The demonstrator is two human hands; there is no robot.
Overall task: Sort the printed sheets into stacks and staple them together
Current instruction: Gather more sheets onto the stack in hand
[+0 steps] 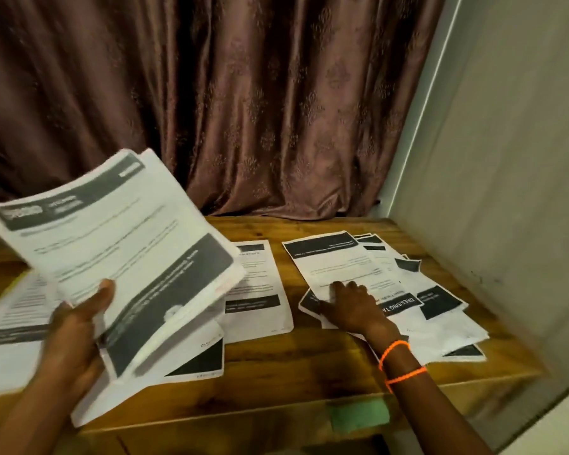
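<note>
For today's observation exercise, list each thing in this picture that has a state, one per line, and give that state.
Left hand: grips a bundle, thumb on top.
Held bundle of sheets: lifted off the table, tilted, blurred.
Right hand: fingers straight, pressing flat on the right stack.
Right stack: fanned, untidy.
Middle stack: lying flat, untouched.
Left stack: flat, partly hidden.
Curtain: drawn.

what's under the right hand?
The right hand lies flat on a fanned pile of printed sheets on the wooden table. How many sheets lie underneath is hidden.
</note>
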